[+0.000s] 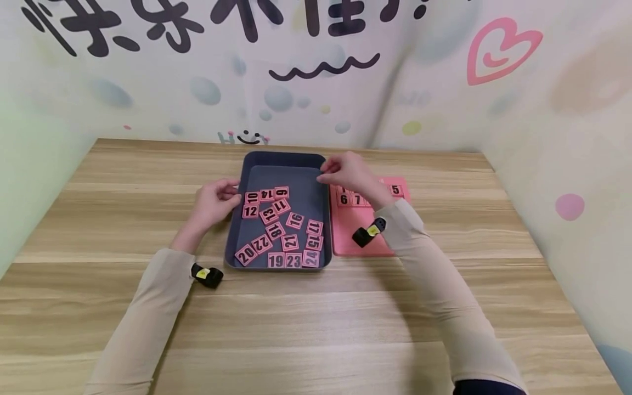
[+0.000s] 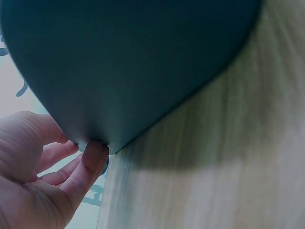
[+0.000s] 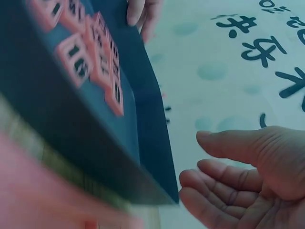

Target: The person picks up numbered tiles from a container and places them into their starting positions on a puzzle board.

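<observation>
A dark blue-grey tray (image 1: 283,178) lies on the table, holding several loose pink number tiles (image 1: 295,220) numbered 10 to 24 and turned various ways. At the tray's left side, my left hand (image 1: 215,202) holds the rim between thumb and fingers; the left wrist view shows its thumb (image 2: 93,164) against the tray wall. Near the back right corner hovers my right hand (image 1: 348,171), apart from the tray in the right wrist view, its fingers (image 3: 217,207) loosely bent around nothing. A pink board (image 1: 355,233) beside the tray carries placed tiles, partly hidden by my right forearm.
The wood-grain table (image 1: 316,323) extends around the tray and board. Behind it stands a printed wall (image 1: 306,109) with dark writing and coloured dots. Each wrist wears a small black camera, one (image 1: 207,277) left and another (image 1: 367,235) right.
</observation>
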Demonstrator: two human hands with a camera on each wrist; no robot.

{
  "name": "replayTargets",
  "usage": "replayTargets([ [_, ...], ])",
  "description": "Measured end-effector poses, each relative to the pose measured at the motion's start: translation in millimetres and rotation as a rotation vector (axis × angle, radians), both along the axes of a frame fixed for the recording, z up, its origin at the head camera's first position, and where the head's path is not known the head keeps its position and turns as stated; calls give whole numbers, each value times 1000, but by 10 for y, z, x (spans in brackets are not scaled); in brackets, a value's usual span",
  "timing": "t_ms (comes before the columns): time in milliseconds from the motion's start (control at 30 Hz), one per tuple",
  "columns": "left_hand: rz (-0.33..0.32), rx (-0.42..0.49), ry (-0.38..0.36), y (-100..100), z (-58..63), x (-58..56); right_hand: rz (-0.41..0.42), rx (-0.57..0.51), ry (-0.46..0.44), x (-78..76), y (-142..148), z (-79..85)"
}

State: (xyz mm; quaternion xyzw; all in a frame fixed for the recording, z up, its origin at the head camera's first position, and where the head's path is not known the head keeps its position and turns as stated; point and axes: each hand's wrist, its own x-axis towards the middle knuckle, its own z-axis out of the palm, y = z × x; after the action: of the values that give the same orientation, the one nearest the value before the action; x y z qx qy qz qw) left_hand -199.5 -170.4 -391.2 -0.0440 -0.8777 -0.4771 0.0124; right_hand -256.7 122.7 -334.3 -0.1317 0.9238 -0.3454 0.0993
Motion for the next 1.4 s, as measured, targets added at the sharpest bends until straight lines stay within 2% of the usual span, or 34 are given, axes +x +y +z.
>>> replayTargets([
  [133,0,-1,-3,0,0,-2,53,-68,-31,-70,-223,-52],
  [333,0,0,-8,-5,-3,-6,103,-106,-54,-139,-468,-149],
  [767,2,6,-17,-8,0,-3,59,-204,-162,-230,-702,-356],
  [1133,2,6,-3,-10,-19,-7,44,-193,-190,-229,-751,-486],
  [1400,1,6,-7,-6,-12,-2,84,-139,-191,-215,-759,-491],
])
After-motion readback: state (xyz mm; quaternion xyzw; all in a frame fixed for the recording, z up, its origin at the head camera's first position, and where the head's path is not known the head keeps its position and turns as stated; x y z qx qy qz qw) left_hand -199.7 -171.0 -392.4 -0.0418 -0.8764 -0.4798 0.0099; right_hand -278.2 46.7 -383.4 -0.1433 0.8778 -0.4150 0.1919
